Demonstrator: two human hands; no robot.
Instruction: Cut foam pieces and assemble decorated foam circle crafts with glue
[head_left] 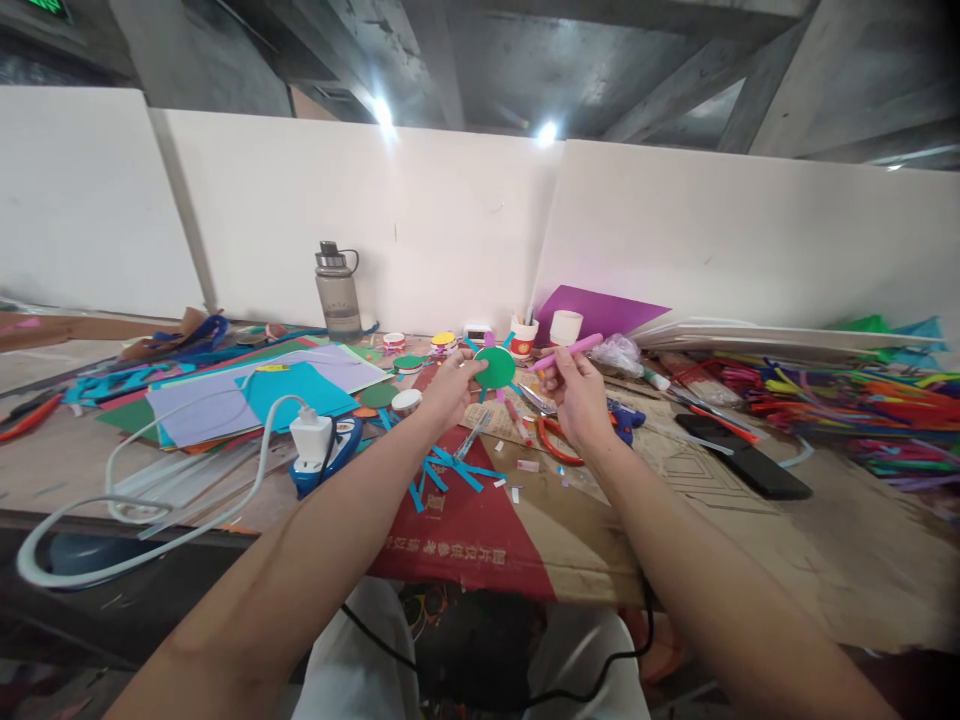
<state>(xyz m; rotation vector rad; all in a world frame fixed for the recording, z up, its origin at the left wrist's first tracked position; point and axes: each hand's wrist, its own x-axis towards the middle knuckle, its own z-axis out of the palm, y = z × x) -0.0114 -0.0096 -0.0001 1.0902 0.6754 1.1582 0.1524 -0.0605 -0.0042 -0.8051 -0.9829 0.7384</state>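
Observation:
My left hand [450, 385] pinches the edge of a green paper disc [496, 368] that has blue and pink paper strips sticking out around it. A pink marker pen [574, 350] is in my right hand [577, 400], its tip pointing left toward the disc and apart from it. Below the hands lie blue paper strips [450, 468] and small paper scraps on a red and brown cardboard sheet [480, 540]. Orange-handled scissors [555, 440] rest just under my right hand, beside a blue glue gun [625, 420].
Coloured paper sheets [225, 400] and a white plug with cable [311, 438] are on the left. A grey water bottle [337, 290] stands at the back. To the right are a black phone [742, 458] and bundles of coloured pipe cleaners [862, 400]. A white panel [360, 210] closes off the back.

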